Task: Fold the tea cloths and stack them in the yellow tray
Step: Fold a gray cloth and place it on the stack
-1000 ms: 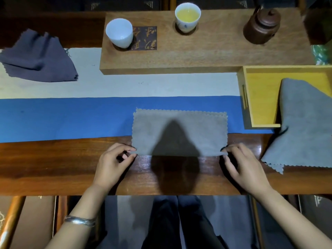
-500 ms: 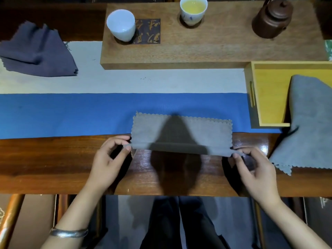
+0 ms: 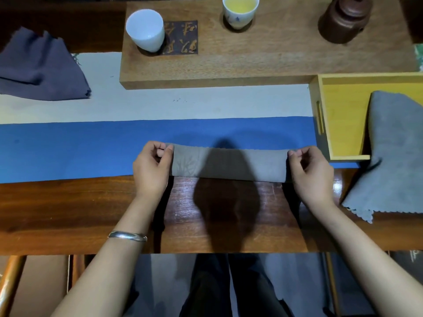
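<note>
Cloth (image 3: 229,164) between both hands, tray (image 3: 338,99) to its right, cups (image 3: 145,30) on board (image 3: 263,56) behind

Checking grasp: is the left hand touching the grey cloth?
Touching. Head view shows the left hand pinching the grey cloth's left end between thumb and fingers.

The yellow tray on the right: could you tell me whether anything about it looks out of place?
Yes. A grey cloth lies unfolded and askew, draped over the near wall of the yellow tray, with its scalloped corner spilling onto the wooden table rather than stacked inside. The tray holds no folded cloths that I can see.
</note>
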A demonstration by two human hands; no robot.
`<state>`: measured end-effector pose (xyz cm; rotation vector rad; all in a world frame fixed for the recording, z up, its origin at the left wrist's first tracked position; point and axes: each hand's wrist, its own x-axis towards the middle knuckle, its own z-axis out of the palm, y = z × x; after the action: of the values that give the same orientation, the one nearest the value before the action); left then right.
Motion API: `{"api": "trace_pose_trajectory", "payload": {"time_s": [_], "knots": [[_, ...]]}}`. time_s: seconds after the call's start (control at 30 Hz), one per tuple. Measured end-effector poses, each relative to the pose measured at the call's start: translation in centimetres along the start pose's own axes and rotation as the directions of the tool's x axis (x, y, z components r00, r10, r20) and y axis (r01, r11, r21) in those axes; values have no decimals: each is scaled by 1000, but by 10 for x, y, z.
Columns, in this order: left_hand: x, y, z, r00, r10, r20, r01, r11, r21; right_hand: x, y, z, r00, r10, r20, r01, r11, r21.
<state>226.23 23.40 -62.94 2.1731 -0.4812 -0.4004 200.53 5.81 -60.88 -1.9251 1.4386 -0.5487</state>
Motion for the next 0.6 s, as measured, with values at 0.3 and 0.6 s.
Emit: {"api": "trace_pose_trajectory", "payload": {"time_s": [0.3, 0.6], "knots": [[0, -3, 8, 996, 12, -85, 3, 984, 177, -1, -1, 10, 996, -84, -27, 74, 960, -270], [-4, -1, -7, 996, 44, -76, -23, 967, 253, -4, 6, 1, 1000, -21, 11, 24, 964, -266]]}}
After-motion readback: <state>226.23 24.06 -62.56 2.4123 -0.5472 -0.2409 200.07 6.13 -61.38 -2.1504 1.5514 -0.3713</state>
